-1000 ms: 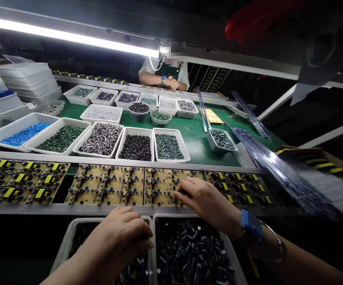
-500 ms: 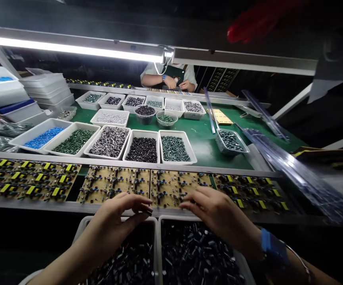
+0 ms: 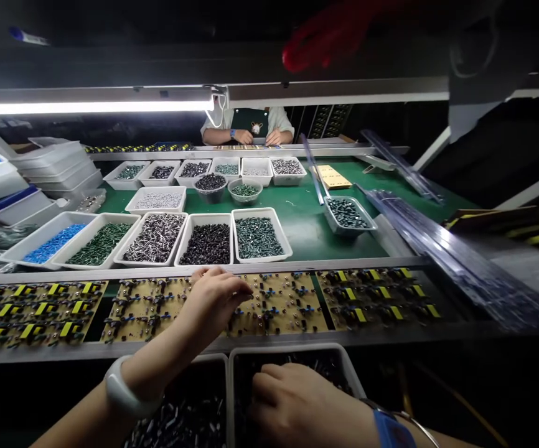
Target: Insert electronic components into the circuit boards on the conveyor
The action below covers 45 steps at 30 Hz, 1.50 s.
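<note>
- Near me, bins (image 3: 292, 349) of smooth white plastic, with glossy black parts (image 3: 192, 410) inside.
- Before me, matt tan circuit boards (image 3: 288, 320), rough on top.
- My left wristband (image 3: 124, 389): pale, smooth plastic by its look.
- On the right, clear tubes (image 3: 442, 255) of glossy plastic.

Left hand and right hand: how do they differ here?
The left hand is over the circuit boards, while the right hand is down in a bin of dark components. The left hand's wrist wears a pale band; the right hand's wrist, a blue band. Both hands are ungloved, fingers bent.
</note>
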Each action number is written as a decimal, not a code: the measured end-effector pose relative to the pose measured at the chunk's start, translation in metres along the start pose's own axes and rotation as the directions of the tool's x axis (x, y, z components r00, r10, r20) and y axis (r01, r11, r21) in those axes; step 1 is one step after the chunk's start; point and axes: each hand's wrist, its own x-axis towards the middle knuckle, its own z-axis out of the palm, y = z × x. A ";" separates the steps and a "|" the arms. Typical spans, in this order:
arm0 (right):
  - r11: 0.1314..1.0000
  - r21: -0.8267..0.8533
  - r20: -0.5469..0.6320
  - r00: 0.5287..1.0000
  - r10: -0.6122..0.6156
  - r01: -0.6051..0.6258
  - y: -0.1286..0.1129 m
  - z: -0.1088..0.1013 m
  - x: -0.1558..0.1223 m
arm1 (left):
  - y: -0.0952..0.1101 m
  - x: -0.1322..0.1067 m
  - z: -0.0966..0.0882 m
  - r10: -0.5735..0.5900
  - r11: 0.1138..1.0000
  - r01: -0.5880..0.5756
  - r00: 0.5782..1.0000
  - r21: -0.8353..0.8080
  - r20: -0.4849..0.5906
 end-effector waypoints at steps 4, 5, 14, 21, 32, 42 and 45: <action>0.999 -0.016 -0.030 0.999 -0.030 0.029 0.000 -0.003 -0.001 | 0.003 0.011 0.006 0.020 0.996 -0.022 1.000 0.083 0.023; 0.999 -0.015 -0.041 0.998 -0.038 0.037 0.000 -0.003 -0.001 | 0.004 0.012 0.007 0.025 0.994 -0.028 0.999 0.102 0.030; 0.999 0.044 -0.087 0.996 -0.010 0.014 -0.002 -0.005 0.002 | 0.013 0.015 0.006 0.095 0.959 -0.107 0.994 0.261 0.059; 0.999 0.006 -0.080 0.996 -0.048 0.048 -0.005 0.003 0.006 | 0.020 0.002 -0.001 0.153 0.951 -0.171 0.984 0.257 0.088; 0.996 -0.051 -0.016 0.997 -0.080 0.079 -0.009 -0.013 0.014 | 0.018 -0.032 -0.003 0.199 0.939 -0.239 0.964 0.249 0.176; 0.911 0.391 0.013 0.990 0.138 -0.132 0.006 -0.039 0.005 | 0.006 -0.080 -0.026 0.131 0.936 -0.215 0.948 0.280 0.290; 0.529 0.805 0.020 0.904 0.427 -0.267 0.020 -0.045 -0.004 | 0.007 -0.104 -0.015 0.144 0.931 -0.283 0.867 0.232 0.476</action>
